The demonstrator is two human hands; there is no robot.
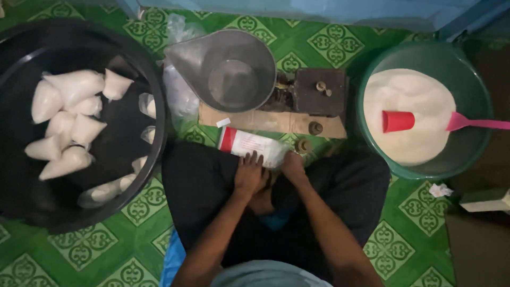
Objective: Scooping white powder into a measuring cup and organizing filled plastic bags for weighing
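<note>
Holding a white packet (254, 146) with a red end across the lap, both hands on it.

From the head view, the packet lies just below the cardboard, its red end leftward. The left hand (249, 172) rests fingers spread on its middle; the right hand (292, 163) closes around its right end. The black tub (154, 90) holds tied white bags (66, 125). The green basin (473, 85) holds white grain, a red cup (398, 121) and a pink scoop (475, 123). The grey scale pan (228, 69) looks empty.

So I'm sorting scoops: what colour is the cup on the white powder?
Red cup, head view.
</note>
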